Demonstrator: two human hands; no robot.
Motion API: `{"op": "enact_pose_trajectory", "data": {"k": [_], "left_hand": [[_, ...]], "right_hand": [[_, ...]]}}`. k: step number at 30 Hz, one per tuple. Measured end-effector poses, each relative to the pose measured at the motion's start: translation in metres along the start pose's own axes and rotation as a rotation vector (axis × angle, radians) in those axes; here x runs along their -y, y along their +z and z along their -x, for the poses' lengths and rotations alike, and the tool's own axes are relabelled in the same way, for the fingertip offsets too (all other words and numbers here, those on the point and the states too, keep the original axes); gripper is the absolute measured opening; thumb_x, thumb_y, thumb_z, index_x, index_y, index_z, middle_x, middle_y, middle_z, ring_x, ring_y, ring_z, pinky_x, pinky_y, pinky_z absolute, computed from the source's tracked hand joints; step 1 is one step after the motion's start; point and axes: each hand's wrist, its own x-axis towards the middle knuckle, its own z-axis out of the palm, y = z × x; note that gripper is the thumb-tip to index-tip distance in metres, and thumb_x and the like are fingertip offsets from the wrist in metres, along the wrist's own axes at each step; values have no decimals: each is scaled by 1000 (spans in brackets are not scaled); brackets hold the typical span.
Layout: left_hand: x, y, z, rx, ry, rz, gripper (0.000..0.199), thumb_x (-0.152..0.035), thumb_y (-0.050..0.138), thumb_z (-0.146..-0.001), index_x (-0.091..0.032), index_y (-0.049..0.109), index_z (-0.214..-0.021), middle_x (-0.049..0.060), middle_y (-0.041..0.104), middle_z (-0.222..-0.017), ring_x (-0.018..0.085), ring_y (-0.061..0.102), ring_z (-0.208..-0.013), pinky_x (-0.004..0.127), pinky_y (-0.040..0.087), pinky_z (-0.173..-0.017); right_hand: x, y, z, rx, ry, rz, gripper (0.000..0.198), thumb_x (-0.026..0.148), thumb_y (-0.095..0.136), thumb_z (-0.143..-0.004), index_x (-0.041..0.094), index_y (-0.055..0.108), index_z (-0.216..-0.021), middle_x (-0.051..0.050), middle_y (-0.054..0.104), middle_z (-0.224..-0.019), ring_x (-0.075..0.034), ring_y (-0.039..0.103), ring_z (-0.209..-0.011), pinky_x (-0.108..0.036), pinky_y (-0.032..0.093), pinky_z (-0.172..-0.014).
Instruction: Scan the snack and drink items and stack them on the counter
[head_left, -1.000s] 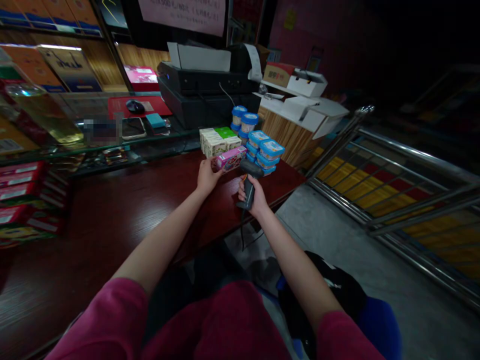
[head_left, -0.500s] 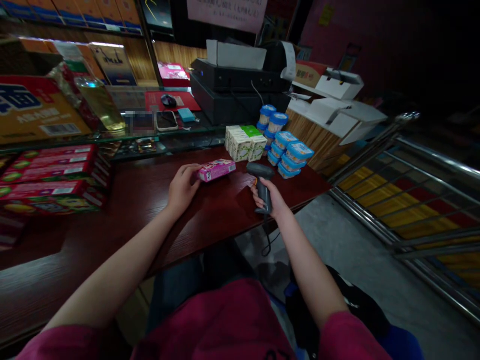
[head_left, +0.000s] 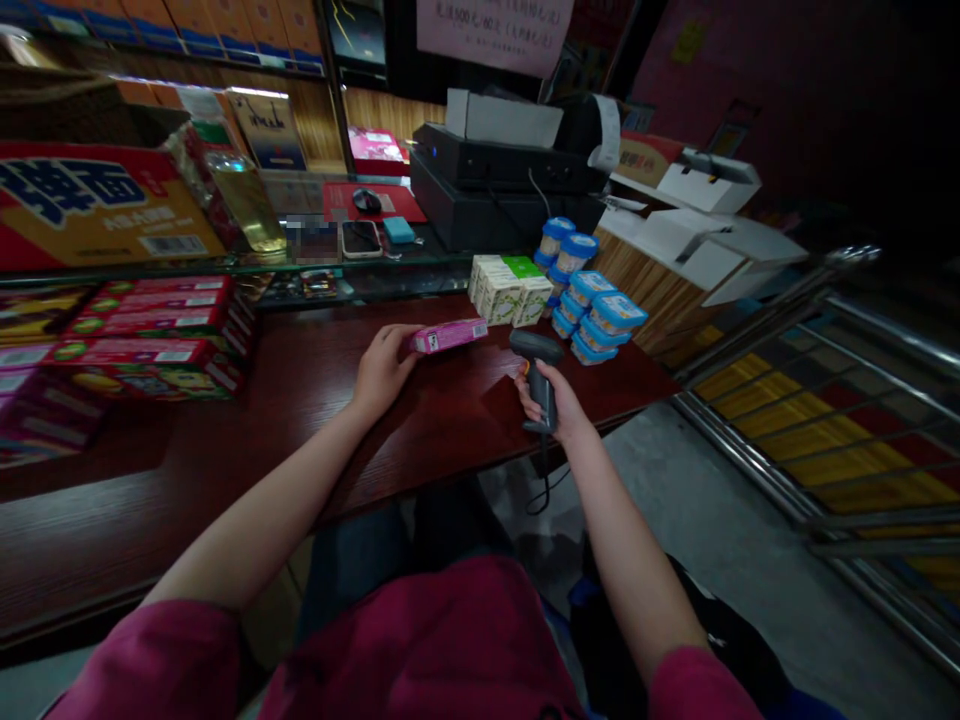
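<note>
My left hand [head_left: 388, 370] is closed on the near end of a flat pink-purple box [head_left: 452, 336], just over the dark red-brown counter [head_left: 315, 370]. A barcode patch shows at the box's right end. My right hand [head_left: 559, 400] grips the handle of a dark grey barcode scanner [head_left: 537, 348], its head above the counter and turned toward the box. The scanner's cable hangs down past the counter's front edge. Behind the box stand several small white-and-green cartons [head_left: 510, 292], and to their right are stacked blue-lidded tubs [head_left: 604, 315].
Red packaged boxes [head_left: 157, 345] and a large noodle carton [head_left: 97, 205] occupy the left. A bottle of yellowish liquid [head_left: 244, 200], a phone [head_left: 361, 239] and a mouse [head_left: 367, 201] sit on the glass shelf. A black till [head_left: 480, 200] stands behind; a metal railing [head_left: 750, 430] is at right.
The view has swung a little left, so everything sits further right. The pink box has tipped slightly, showing less of its top face. Both hands keep their holds.
</note>
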Motion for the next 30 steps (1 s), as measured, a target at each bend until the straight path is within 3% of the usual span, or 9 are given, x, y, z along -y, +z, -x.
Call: {"op": "enact_pose_trajectory", "data": {"k": [4, 9, 15, 20, 25, 30], "left_hand": [[12, -30, 21, 31, -80, 99, 40, -30, 70, -89, -22, 65, -128, 10, 70, -129, 27, 66, -120, 46, 53, -108], [25, -124, 88, 135, -265, 185, 49, -40, 71, -88, -23, 62, -134, 10, 71, -132, 27, 68, -121, 43, 58, -103], [36, -256, 176, 15, -468, 72, 51, -50, 75, -84, -21, 68, -125, 9, 75, -122, 28, 71, -113, 45, 57, -105], [49, -343, 227, -177, -583, -40, 69, -64, 79, -74, -17, 70, -124, 12, 75, -124, 32, 70, -117, 51, 52, -110], [61, -399, 251, -280, -627, -43, 70, -61, 83, -71, -15, 72, -122, 14, 74, -126, 33, 70, -116, 53, 52, -110], [76, -427, 256, -338, -639, 2, 70, -59, 85, -69, -15, 74, -122, 13, 76, -123, 32, 70, -114, 49, 55, -106]], "right_hand": [[4, 4, 6, 31, 51, 54, 32, 49, 73, -82, 20, 59, -87, 4, 58, -69, -4, 35, -35, -16, 28, -28], [-10, 37, -6, 152, 156, 94, 27, 46, 71, -84, 22, 62, -90, 2, 55, -72, -5, 32, -36, -18, 27, -27], [-57, 143, -35, 385, 268, 82, 22, 42, 67, -86, 21, 65, -93, 1, 54, -72, -7, 32, -38, -19, 28, -27], [-102, 223, -45, 514, 326, 79, 23, 41, 69, -85, 20, 65, -92, 2, 56, -71, -6, 35, -38, -18, 31, -28], [-125, 249, -39, 551, 352, 163, 28, 44, 71, -84, 18, 66, -93, 1, 60, -72, -6, 40, -38, -18, 31, -29], [-123, 246, -37, 514, 365, 170, 29, 44, 71, -84, 18, 67, -95, 1, 59, -71, -6, 40, -39, -18, 32, -30]]}}
